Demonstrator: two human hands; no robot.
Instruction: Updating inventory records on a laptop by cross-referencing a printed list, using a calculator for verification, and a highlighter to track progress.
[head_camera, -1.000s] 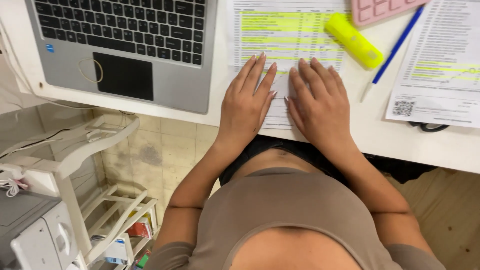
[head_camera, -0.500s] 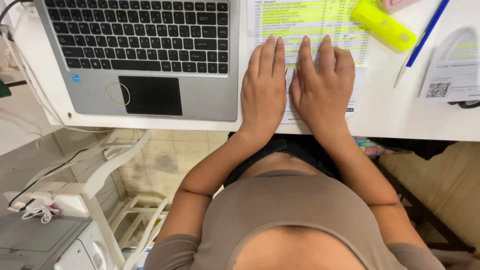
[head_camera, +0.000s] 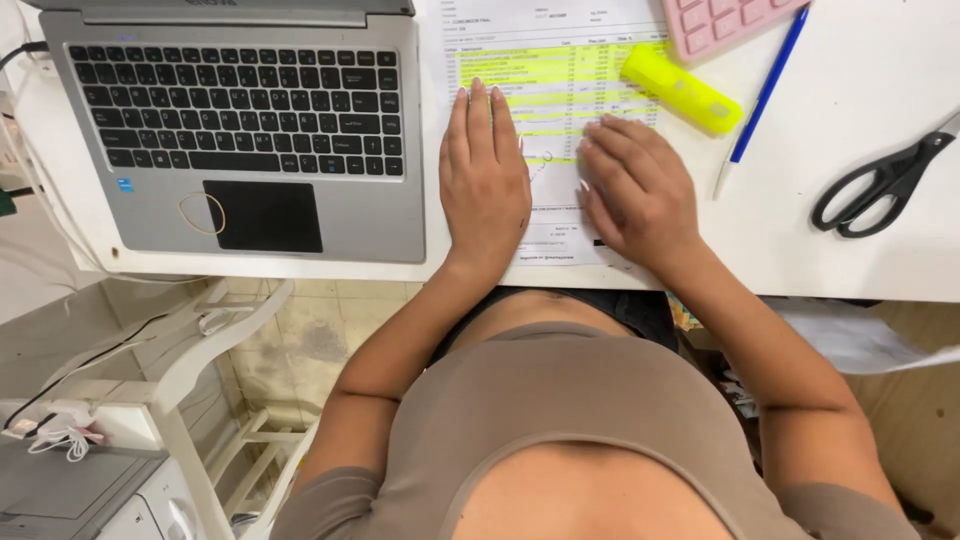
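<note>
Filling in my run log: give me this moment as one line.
left hand: flat on printed sheet | right hand: flat on sheet | highlighter: lying on sheet | laptop: open beside sheet

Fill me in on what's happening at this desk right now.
A person sits at a white desk with both hands flat on a printed sheet striped with yellow highlighting. The left hand and right hand hold nothing. A yellow highlighter and blue pen lie beside the sheet, an open laptop left of it, black scissors farther right.
</note>
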